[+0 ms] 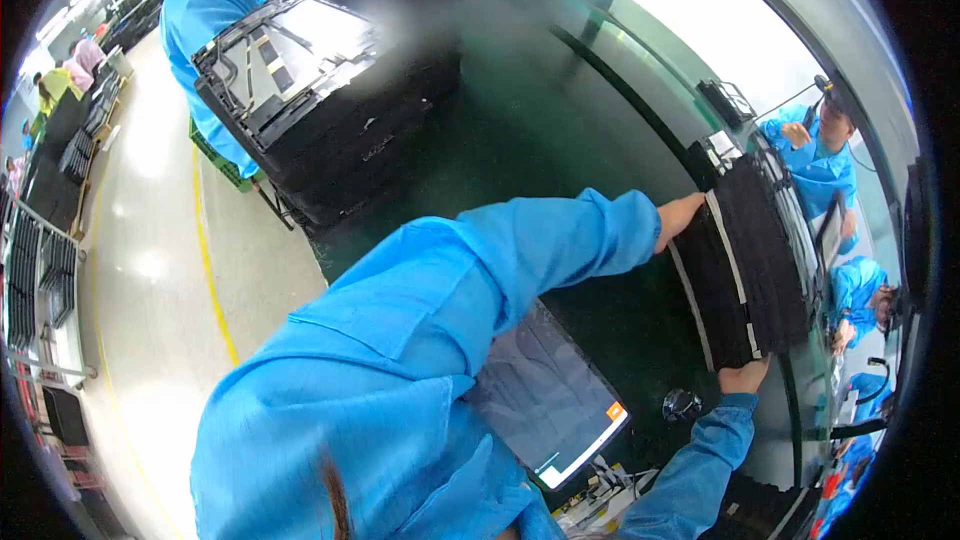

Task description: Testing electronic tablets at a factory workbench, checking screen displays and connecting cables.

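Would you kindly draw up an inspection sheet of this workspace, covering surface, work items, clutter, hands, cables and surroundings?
Surface: dark green, glossy tabletop.
Work items: layered black stack between both hands, a pale strip along it.
Clutter: flat screen-like panel, small round shiny object, loose pale pieces; a second stack farther off.
Hands: left hand at the stack's far end, right hand at its near end; grips partly hidden.
Cables: none certain; a dark curved shape at right might be one.
Surroundings: co-workers in blue, pale floor, wheeled rack at left.
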A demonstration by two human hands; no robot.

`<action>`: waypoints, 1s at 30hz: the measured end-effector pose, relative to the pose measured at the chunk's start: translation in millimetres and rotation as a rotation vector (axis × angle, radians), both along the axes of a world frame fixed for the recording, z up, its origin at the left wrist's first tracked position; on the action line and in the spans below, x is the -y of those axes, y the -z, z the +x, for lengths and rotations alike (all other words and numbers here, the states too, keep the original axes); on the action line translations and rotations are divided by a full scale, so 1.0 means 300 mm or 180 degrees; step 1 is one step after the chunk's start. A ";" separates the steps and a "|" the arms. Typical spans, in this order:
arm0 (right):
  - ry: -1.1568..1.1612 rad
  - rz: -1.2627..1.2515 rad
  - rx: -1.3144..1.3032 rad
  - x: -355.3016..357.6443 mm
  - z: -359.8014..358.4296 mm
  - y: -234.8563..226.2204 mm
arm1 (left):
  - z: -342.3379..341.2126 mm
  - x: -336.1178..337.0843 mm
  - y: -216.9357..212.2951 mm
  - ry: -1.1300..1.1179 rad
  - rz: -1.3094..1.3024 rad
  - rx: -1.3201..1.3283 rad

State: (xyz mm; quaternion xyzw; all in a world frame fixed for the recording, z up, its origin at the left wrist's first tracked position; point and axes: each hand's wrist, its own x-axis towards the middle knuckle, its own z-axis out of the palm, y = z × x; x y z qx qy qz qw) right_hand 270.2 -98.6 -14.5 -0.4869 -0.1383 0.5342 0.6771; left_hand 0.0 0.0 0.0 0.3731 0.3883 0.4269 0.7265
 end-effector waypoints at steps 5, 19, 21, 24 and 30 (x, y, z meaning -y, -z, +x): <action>-0.0633 0.0394 0.0302 0.018 -0.198 -0.037 | -0.192 -0.001 -0.001 0.0139 0.0225 0.0478; -0.1506 0.0023 -0.0152 0.036 -0.643 0.068 | -0.657 0.324 0.188 -0.1901 0.0318 0.0758; -0.1554 0.0126 -0.0058 0.070 -0.703 0.041 | -0.689 0.350 0.204 -0.2123 0.0095 0.0955; -0.1689 0.0213 -0.0013 0.086 -0.760 0.056 | -0.726 0.386 0.171 -0.2662 0.0000 0.0145; -0.2240 0.0502 -0.0191 0.096 -0.841 0.064 | -0.857 0.309 0.407 -0.3127 0.0394 -0.0136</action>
